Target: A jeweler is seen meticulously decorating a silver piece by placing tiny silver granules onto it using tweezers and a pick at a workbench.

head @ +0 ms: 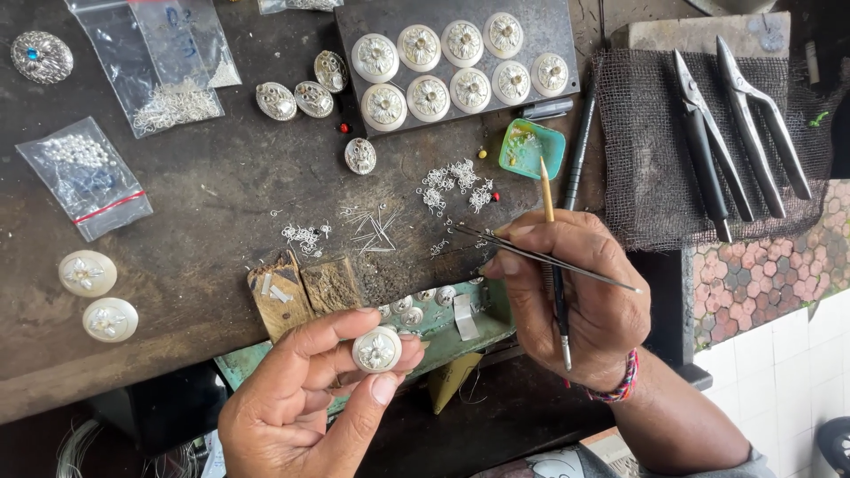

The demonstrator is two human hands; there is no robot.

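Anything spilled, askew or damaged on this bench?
Nothing damaged. Small silver wire pieces lie scattered loose on the workbench, and one oval disc sits apart from the tray rows. The left hand holds a white disc; the right hand holds tweezers.

Pliers (735,124) lie right of the tray (558,26) on mesh (637,150).

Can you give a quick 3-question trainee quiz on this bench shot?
1. True or false: the left hand pinches a round white shell disc with silver inlay.
2. The right hand holds: A) grey metal pliers B) thin metal tweezers C) nothing.
3. Fill in: the small teal dish lies beside the dark ____ of finished discs.

Key: 1 true; 2 B; 3 tray.
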